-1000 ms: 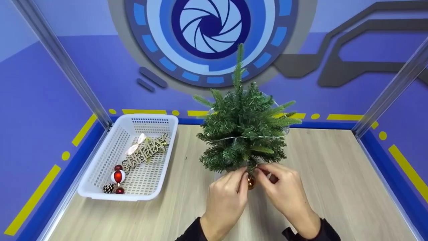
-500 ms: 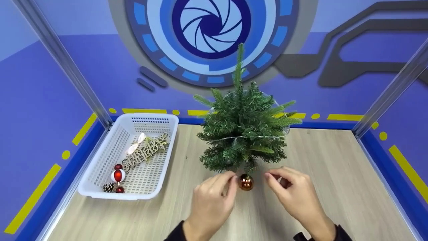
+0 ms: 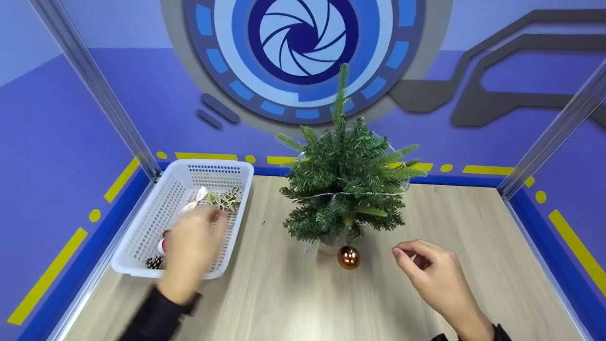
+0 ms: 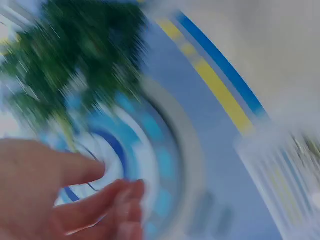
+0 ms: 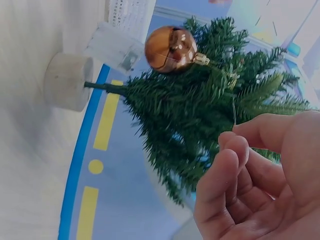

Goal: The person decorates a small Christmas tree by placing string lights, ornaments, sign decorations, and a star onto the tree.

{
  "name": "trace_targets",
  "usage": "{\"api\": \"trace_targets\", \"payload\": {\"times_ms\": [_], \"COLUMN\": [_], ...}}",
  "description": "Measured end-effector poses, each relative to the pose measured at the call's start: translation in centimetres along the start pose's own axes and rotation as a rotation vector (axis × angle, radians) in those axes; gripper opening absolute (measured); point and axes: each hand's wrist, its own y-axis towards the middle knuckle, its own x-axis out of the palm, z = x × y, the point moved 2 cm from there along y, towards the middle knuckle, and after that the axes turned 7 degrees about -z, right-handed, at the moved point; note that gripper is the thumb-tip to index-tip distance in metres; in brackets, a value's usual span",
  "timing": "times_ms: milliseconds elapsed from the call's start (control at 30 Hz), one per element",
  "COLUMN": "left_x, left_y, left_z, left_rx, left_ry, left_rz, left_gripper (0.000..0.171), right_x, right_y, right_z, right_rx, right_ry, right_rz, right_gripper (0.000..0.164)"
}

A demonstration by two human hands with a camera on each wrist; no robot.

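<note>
A small artificial Christmas tree stands mid-table, wrapped with a thin clear string. From its lowest front branch hangs a shiny copper bauble, its gold cap visible in the right wrist view. My left hand, blurred by motion, is over the white basket with its fingers loosely bent and nothing seen in them. To the right of the bauble, my right hand hovers apart from the tree. Its thumb and forefinger meet at the tips, the other fingers loosely curled, with nothing between them.
The basket holds gold lettered ornaments, a pale bow, a pine cone and a red-and-white ornament, partly hidden by my left hand. A pale round base supports the tree. Printed panels enclose the table.
Both hands have let go near the low branch, leaving the copper bauble hanging. My left hand has swung left over the basket; my right hand has drawn back to the right.
</note>
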Motion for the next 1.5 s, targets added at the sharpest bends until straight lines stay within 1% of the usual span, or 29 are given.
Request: {"api": "trace_targets", "payload": {"times_ms": [67, 133, 200, 233, 333, 367, 400, 433, 467, 533, 633, 733, 867, 967, 1067, 1133, 1367, 1433, 1500], "left_x": [-0.4, -0.6, -0.6, -0.4, 0.6, 0.9, 1.3, 1.6, 1.8, 2.1, 2.5, 3.0, 3.4, 3.5, 3.5, 3.5, 4.1, 4.3, 4.4], "left_y": [1.0, 2.0, 2.8, 3.1, 3.9, 4.1, 4.4, 4.6, 4.8, 5.2, 5.5, 5.7, 6.2, 6.7, 7.0, 7.1, 6.6, 6.5, 6.3], "left_z": [-3.3, -6.4, -9.1, -10.2, -12.5, -13.1, -13.5, -13.9, -14.2, -14.8, -15.6, -16.1, -16.5, -16.6, -16.8, -16.9, -17.1, -17.0, -16.8], "left_rx": [-0.051, -0.08, -0.121, -0.141, -0.197, -0.212, -0.227, -0.236, -0.234, -0.243, -0.252, -0.27, -0.245, -0.233, -0.242, -0.25, -0.26, -0.237, -0.202], "left_ry": [0.022, 0.045, 0.06, 0.071, 0.091, 0.093, 0.083, 0.087, 0.103, 0.136, 0.167, 0.16, 0.194, 0.226, 0.228, 0.228, 0.221, 0.224, 0.232], "left_rz": [-0.077, -0.156, -0.279, -0.355, -0.604, -0.671, -0.72, -0.754, -0.775, -0.785, -0.793, -0.823, -0.882, -0.939, -0.991, -1.01, -1.027, -1.027, -1.008], "left_gripper": [0.019, 0.022, 0.027, 0.03, 0.042, 0.043, 0.043, 0.041, 0.036, 0.025, 0.02, 0.02, 0.015, 0.014, 0.014, 0.016, 0.02, 0.018, 0.014], "right_x": [-0.2, -0.4, -0.6, -0.7, -0.9, -0.9, -0.9, -0.9, -0.8, -0.8, -0.7, -0.8, -0.8, -0.6, -0.5, -0.4, -0.4, -0.5, -0.5], "right_y": [-0.1, -0.2, -0.4, -0.5, -0.6, -0.7, -0.7, -0.7, -0.7, -0.6, -0.6, -0.6, -0.8, -0.9, -1.0, -1.1, -1.2, -1.3, -1.4], "right_z": [0.5, 1.0, 1.3, 1.4, 1.7, 1.8, 1.8, 1.9, 1.9, 2.1, 2.5, 3.0, 3.4, 3.5, 3.5, 3.5, 3.6, 3.7, 3.9], "right_rx": [0.026, 0.054, 0.082, 0.096, 0.139, 0.151, 0.161, 0.169, 0.173, 0.179, 0.186, 0.192, 0.197, 0.204, 0.206, 0.208, 0.217, 0.221, 0.243], "right_ry": [-0.008, -0.006, 0.004, 0.009, 0.027, 0.03, 0.034, 0.037, 0.04, 0.041, 0.036, 0.029, 0.034, 0.043, 0.049, 0.056, 0.06, 0.056, 0.055], "right_rz": [-0.01, -0.029, -0.049, -0.058, -0.08, -0.086, -0.092, -0.099, -0.104, -0.116, -0.121, -0.105, -0.085, -0.079, -0.076, -0.079, -0.09, -0.093, -0.097], "right_gripper": [0.015, 0.012, 0.009, 0.007, 0.004, 0.004, 0.006, 0.007, 0.008, 0.01, 0.01, 0.01, 0.009, 0.01, 0.009, 0.008, 0.009, 0.009, 0.008]}}
